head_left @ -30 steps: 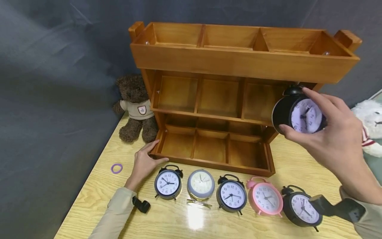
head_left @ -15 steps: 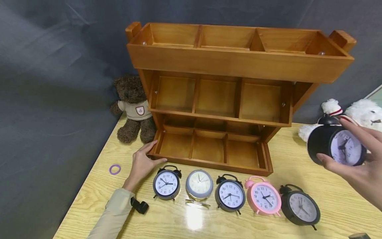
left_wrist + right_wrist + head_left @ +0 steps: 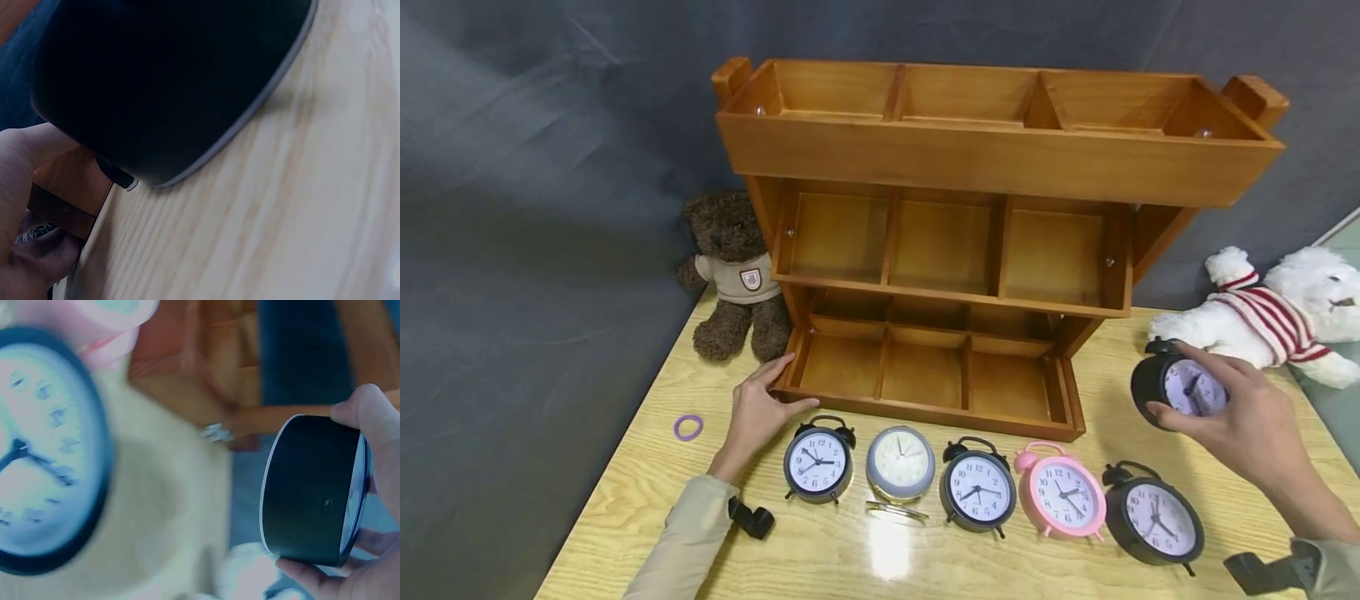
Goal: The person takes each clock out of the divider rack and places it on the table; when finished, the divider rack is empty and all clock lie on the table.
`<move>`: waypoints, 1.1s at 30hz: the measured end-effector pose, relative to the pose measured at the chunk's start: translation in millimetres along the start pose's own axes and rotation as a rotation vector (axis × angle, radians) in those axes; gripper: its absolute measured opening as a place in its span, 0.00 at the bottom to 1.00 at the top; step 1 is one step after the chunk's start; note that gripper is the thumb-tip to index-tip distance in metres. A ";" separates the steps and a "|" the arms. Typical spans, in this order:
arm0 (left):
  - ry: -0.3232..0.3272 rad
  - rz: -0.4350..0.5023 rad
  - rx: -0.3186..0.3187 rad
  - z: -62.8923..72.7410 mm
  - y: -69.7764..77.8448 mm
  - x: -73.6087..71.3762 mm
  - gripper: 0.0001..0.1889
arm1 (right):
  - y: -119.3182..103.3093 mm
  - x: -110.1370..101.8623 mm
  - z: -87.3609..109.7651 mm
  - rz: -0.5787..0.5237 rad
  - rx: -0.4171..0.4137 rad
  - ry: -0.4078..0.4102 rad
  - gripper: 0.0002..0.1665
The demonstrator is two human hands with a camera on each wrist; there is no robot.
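Note:
My right hand [image 3: 1255, 421] holds a black twin-bell alarm clock [image 3: 1152, 393] above the table, right of the shelf, thumb and fingers around its rim. The right wrist view shows the clock's dark casing [image 3: 306, 494] side-on. With thumb along the front and fingers at the left side, my left hand [image 3: 758, 412] grips the lower left corner of a wooden tiered shelf [image 3: 1000, 162]. Close to that hand stands another black alarm clock [image 3: 820, 460], its casing filling much of the left wrist view. Farther along the row are a grey round clock [image 3: 901, 460] and a pink alarm clock [image 3: 1063, 493].
Two more black alarm clocks stand in the row, one in the middle [image 3: 977, 487] and one at the right end [image 3: 1156, 518]. A brown teddy bear [image 3: 737, 283] sits left of the shelf; a white plush toy [image 3: 1270, 321] lies right. A purple ring [image 3: 688, 427] lies at left.
My right hand carried the alarm clock from before the shelf's middle tier to the right, then lower and slightly back left over the table. The left hand kept its place on the shelf corner.

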State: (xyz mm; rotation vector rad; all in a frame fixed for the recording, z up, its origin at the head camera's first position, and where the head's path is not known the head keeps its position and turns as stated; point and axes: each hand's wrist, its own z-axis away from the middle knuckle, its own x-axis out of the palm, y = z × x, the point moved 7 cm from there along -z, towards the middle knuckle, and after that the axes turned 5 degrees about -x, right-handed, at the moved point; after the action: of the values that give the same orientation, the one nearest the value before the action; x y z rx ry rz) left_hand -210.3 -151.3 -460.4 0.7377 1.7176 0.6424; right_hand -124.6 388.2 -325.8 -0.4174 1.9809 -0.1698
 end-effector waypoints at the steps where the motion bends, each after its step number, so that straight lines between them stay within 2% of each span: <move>1: 0.000 -0.001 0.000 0.2 -0.1 -0.2 0.43 | 3.5 9.0 1.3 -0.008 -0.013 -0.016 0.49; 8: -0.004 -0.001 -0.018 1.2 -2.7 -1.0 0.43 | 17.5 57.0 2.4 -0.027 -0.125 -0.123 0.50; 14: 0.001 -0.004 -0.022 3.5 -3.7 -2.2 0.43 | 21.2 82.0 1.3 0.002 -0.171 -0.208 0.47; 26: -0.008 -0.007 -0.025 5.1 0.0 1.3 0.43 | 25.2 93.4 8.7 0.028 -0.199 -0.243 0.47; 33: -0.012 -0.001 -0.010 5.9 1.6 5.0 0.44 | 29.1 100.1 16.3 0.026 -0.155 -0.334 0.48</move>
State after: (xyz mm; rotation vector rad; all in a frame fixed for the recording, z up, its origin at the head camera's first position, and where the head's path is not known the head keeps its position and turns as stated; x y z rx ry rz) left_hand -205.4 -146.2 -463.8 0.7325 1.7029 0.6441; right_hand -154.6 379.8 -426.6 -0.4861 1.6739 0.0674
